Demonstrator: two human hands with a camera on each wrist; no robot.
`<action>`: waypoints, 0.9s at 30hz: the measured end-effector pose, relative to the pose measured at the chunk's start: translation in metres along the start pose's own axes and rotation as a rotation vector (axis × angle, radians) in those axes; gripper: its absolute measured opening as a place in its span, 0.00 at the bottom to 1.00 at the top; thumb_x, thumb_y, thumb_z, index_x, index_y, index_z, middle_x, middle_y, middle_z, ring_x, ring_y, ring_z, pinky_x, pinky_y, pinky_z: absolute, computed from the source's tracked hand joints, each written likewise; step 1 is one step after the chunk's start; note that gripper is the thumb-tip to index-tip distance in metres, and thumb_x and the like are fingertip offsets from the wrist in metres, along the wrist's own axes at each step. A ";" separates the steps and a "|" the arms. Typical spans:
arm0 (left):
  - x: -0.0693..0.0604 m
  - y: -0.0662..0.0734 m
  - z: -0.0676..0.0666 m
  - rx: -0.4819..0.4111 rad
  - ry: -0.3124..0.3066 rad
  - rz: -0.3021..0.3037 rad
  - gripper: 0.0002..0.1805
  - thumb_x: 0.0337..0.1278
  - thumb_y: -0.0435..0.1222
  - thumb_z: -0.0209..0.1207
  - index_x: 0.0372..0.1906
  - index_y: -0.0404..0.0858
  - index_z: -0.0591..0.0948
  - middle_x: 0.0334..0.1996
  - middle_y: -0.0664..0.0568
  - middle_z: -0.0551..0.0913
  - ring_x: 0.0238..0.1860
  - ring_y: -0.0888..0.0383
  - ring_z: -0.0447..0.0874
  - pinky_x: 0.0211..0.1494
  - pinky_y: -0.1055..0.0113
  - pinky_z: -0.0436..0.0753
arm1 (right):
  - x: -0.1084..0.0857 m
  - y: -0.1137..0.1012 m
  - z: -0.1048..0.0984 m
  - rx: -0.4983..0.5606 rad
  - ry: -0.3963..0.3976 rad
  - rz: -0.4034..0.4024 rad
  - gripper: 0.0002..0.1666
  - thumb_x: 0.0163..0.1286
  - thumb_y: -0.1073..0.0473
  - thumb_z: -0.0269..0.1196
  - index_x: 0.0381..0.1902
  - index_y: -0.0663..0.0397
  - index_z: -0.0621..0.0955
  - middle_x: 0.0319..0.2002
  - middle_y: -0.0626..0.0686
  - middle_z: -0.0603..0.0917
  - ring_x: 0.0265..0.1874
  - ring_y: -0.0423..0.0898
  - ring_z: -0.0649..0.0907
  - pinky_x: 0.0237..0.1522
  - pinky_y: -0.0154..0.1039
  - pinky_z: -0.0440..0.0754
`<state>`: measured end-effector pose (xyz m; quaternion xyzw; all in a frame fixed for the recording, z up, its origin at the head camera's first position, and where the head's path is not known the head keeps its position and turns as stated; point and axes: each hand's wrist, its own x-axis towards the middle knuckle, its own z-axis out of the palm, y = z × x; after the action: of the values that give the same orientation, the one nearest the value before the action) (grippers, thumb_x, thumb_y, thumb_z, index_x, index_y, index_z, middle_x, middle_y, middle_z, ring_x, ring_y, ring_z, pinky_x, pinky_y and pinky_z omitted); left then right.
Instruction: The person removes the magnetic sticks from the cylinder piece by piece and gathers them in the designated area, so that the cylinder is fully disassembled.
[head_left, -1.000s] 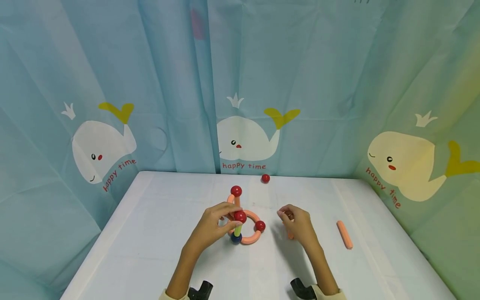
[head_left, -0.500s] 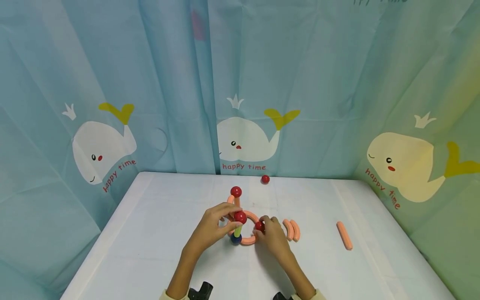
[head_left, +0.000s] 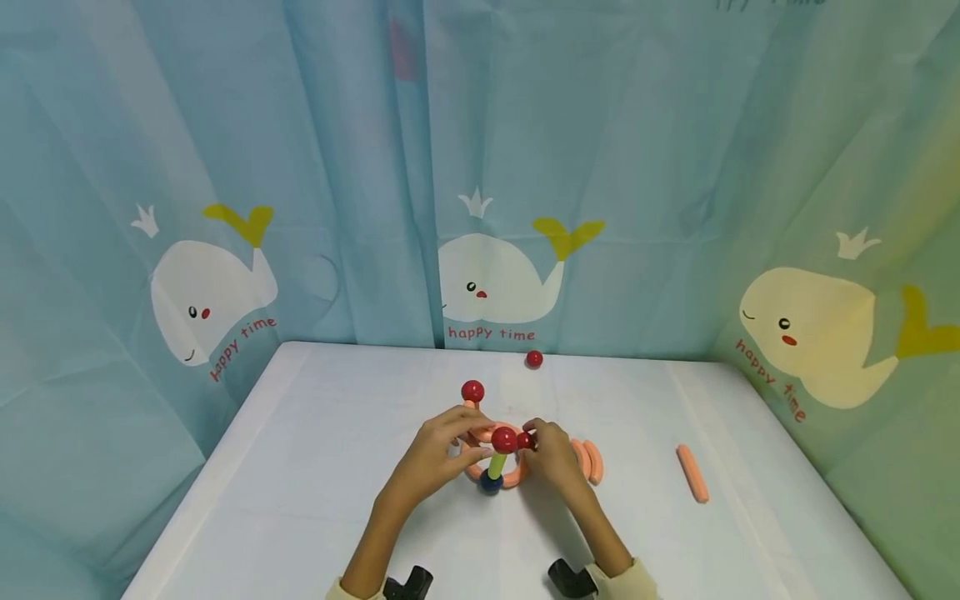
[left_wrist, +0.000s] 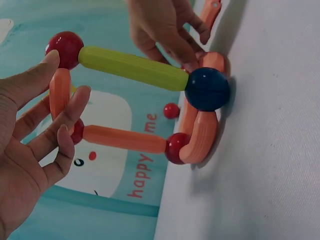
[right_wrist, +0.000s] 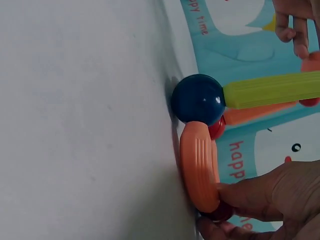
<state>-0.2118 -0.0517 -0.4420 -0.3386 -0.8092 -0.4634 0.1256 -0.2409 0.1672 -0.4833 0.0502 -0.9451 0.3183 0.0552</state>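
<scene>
Apparently mid-adjustment: left hand (head_left: 431,457) holds top orange stick (left_wrist: 59,89) higher than blue ball (head_left: 491,482), right hand (head_left: 553,457) pinches red ball (head_left: 526,440) right of it, next move likely needing steadiness.

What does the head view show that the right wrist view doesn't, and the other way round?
Only the head view: the loose red ball near the far edge of the table, two loose curved sticks, the separate straight orange stick, and the red ball topping the green stick.

Only the right wrist view: a red ball behind the blue ball, and grooves on a curved orange stick.

Both: the left hand, right hand, green stick, blue ball and whale-printed curtain.
</scene>
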 end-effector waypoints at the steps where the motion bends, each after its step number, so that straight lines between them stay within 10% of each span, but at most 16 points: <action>1: 0.000 0.000 0.001 0.001 -0.001 0.006 0.19 0.55 0.37 0.69 0.53 0.42 0.83 0.48 0.58 0.81 0.38 0.62 0.82 0.42 0.66 0.84 | 0.001 0.001 0.000 -0.003 -0.009 0.004 0.20 0.54 0.71 0.69 0.47 0.68 0.80 0.34 0.60 0.83 0.33 0.48 0.78 0.33 0.40 0.79; 8: 0.001 0.000 0.005 0.041 0.021 0.027 0.17 0.55 0.36 0.68 0.51 0.41 0.84 0.49 0.57 0.82 0.40 0.64 0.81 0.43 0.66 0.84 | 0.002 0.000 -0.004 -0.033 -0.011 0.022 0.22 0.57 0.67 0.69 0.50 0.67 0.80 0.37 0.62 0.84 0.35 0.51 0.82 0.37 0.44 0.82; 16: 0.002 -0.004 0.008 0.185 0.090 0.139 0.15 0.52 0.36 0.69 0.47 0.40 0.85 0.47 0.56 0.82 0.46 0.62 0.82 0.50 0.72 0.82 | -0.019 -0.021 -0.035 0.143 0.140 -0.202 0.13 0.72 0.57 0.60 0.48 0.60 0.82 0.38 0.55 0.87 0.36 0.47 0.85 0.34 0.37 0.84; 21: 0.003 -0.006 0.008 0.212 0.123 0.162 0.14 0.52 0.36 0.69 0.45 0.40 0.86 0.45 0.56 0.82 0.44 0.62 0.82 0.49 0.72 0.82 | -0.032 -0.032 -0.045 0.276 0.080 -0.364 0.19 0.70 0.55 0.62 0.54 0.58 0.80 0.41 0.51 0.87 0.40 0.44 0.85 0.35 0.33 0.83; 27: 0.001 -0.007 0.010 0.205 0.130 0.164 0.12 0.53 0.35 0.68 0.44 0.39 0.86 0.44 0.55 0.82 0.44 0.61 0.83 0.49 0.72 0.82 | -0.044 -0.026 -0.026 0.235 -0.078 -0.233 0.29 0.61 0.52 0.71 0.56 0.59 0.76 0.41 0.53 0.82 0.38 0.47 0.82 0.34 0.33 0.82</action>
<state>-0.2158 -0.0455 -0.4514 -0.3584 -0.8121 -0.3873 0.2493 -0.1917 0.1654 -0.4533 0.1780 -0.8905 0.4160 0.0487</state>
